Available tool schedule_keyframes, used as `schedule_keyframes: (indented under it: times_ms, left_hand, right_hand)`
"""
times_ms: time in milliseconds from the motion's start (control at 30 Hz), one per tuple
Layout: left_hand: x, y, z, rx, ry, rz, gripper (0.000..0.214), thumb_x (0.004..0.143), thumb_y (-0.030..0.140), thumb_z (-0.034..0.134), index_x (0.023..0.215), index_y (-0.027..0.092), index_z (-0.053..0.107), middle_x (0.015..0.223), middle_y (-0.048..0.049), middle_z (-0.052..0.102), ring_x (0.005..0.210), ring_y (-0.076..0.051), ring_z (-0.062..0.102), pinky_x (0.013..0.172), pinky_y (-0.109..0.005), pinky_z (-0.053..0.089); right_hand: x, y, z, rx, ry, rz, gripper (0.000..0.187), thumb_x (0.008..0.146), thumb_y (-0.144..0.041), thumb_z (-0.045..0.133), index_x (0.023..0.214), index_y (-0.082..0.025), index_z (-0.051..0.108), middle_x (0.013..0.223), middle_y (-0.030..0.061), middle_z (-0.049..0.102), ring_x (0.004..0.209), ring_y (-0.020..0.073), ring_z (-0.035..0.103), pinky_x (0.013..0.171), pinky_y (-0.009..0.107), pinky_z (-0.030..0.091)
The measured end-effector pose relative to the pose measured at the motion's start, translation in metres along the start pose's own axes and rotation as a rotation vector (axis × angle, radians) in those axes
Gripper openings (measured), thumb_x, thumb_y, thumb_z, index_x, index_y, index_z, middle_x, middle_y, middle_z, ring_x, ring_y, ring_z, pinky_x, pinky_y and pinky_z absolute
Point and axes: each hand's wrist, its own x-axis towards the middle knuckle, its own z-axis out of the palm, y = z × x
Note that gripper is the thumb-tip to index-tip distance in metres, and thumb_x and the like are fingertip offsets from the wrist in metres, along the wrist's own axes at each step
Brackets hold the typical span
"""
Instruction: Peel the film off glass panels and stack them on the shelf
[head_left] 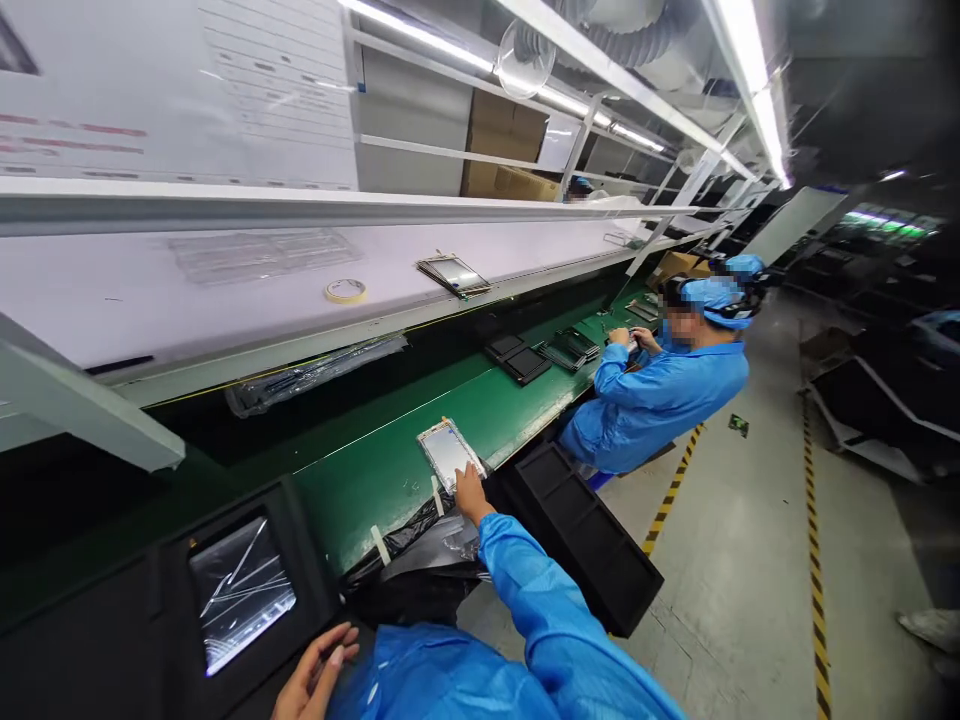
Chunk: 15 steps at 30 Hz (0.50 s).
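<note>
My right hand (471,490) reaches out over the bench, with its fingertips closed at the near right edge of a flat display panel (450,455). This panel has a pale face, a thin frame and a small orange tab at its far edge; it seems to lie on others like it. My left hand (319,670) is low by my body with loosely curled fingers apart from the thumb, and nothing shows in it. Beside it, a glossy, film-covered screen (244,590) sits in the recess of a black foam tray (304,530).
A green bench (375,440) runs away to the right. A black compartment tray (585,535) stands at its near edge. Farther along lie black trays (517,357) and a co-worker in blue (667,390). The shelf above carries tape (346,290) and stacked panels (454,273).
</note>
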Motion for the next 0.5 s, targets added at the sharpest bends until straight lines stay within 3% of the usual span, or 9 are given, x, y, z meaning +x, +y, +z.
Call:
schedule_keyframes:
  times_ms: [100, 200, 300, 433, 500]
  left_hand:
    - [-0.003, 0.009, 0.046, 0.033, 0.011, -0.024, 0.067, 0.062, 0.086, 0.067, 0.099, 0.032, 0.077, 0.109, -0.0066, 0.083, 0.109, -0.038, 0.075, 0.101, -0.046, 0.060]
    - [-0.005, 0.010, 0.072, 0.065, 0.041, -0.047, 0.070, 0.059, 0.089, 0.066, 0.097, 0.032, 0.077, 0.107, -0.0075, 0.084, 0.107, -0.038, 0.076, 0.099, -0.047, 0.061]
    - [-0.007, 0.007, 0.084, 0.067, 0.088, -0.036, 0.070, 0.060, 0.089, 0.065, 0.098, 0.031, 0.077, 0.106, -0.0081, 0.083, 0.106, -0.037, 0.076, 0.096, -0.044, 0.062]
    - [-0.008, 0.006, 0.091, 0.039, 0.092, -0.028, 0.066, 0.067, 0.083, 0.067, 0.105, 0.030, 0.077, 0.108, -0.0087, 0.083, 0.108, -0.035, 0.076, 0.095, -0.039, 0.062]
    - [-0.009, 0.006, 0.094, 0.051, 0.088, -0.031, 0.064, 0.069, 0.081, 0.066, 0.106, 0.030, 0.077, 0.110, -0.0082, 0.082, 0.109, -0.035, 0.075, 0.096, -0.039, 0.061]
  right_hand:
    - [0.024, 0.016, 0.003, -0.060, -0.083, -0.155, 0.060, 0.089, 0.000, 0.046, 0.149, -0.004, 0.048, 0.166, 0.0282, 0.024, 0.157, 0.0352, 0.019, 0.125, 0.052, 0.026]
    - [0.043, 0.024, 0.001, -0.126, -0.128, -0.292, 0.058, 0.089, 0.001, 0.043, 0.147, -0.003, 0.049, 0.167, 0.0267, 0.023, 0.158, 0.0333, 0.017, 0.125, 0.054, 0.025]
    - [0.059, 0.025, -0.002, -0.193, -0.148, -0.396, 0.061, 0.088, 0.001, 0.042, 0.149, -0.001, 0.047, 0.165, 0.0278, 0.025, 0.157, 0.0326, 0.022, 0.124, 0.054, 0.029]
    - [0.073, 0.019, -0.003, -0.268, -0.181, -0.465, 0.061, 0.088, 0.001, 0.042, 0.148, 0.002, 0.047, 0.159, 0.0333, 0.034, 0.151, 0.0386, 0.033, 0.113, 0.057, 0.043]
    - [0.077, 0.016, -0.002, -0.296, -0.193, -0.487, 0.060, 0.087, 0.001, 0.042, 0.146, 0.003, 0.049, 0.155, 0.0346, 0.038, 0.149, 0.0407, 0.037, 0.111, 0.060, 0.044]
